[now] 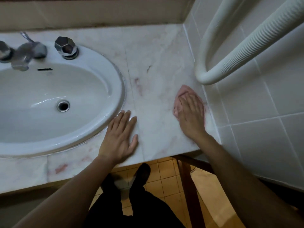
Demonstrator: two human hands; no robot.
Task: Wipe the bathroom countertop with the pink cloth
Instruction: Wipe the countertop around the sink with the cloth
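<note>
Pressing the cloth onto the bench at its right edge by the wall with the right grip, fingers straight, and resting the left grip, fingers spread, beside the sink.

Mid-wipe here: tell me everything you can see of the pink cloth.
The pink cloth looks soft and bunched, a pale pink, slightly blurred pad lying flat on the marble countertop, close beside the tiled wall at its right end. The right hand presses on it with flat fingers, covering most of it; only its far and side edges show.
</note>
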